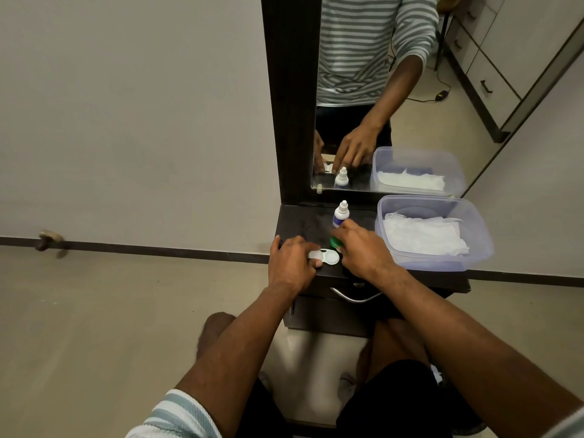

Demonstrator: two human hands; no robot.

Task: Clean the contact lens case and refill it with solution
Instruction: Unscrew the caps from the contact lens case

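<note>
Working from the near edge outward, we note our knees below the drawer handle of a dark tabletop. At its front edge lies the contact lens case, white, two wells joined side by side, so its long axis runs left to right, parallel to the edge.

Left hand: fingers curled over the case's left end, pinching it down; we judge this is to steady it while the other side is worked. The left well is mostly covered; the right well shows open and faces up.

Right hand: fingers closed round a green cap, just beside the right well. Whether the cap is fully off or only lifted we cannot tell.

Behind the hands, the solution bottle stands upright, nozzle up, cap on, within easy reach for the refill. To its right, a clear plastic tub holds white tissue, presumably for wiping. Farthest back, a mirror repeats the scene.

Judgement: early stage, opening the case.
</note>
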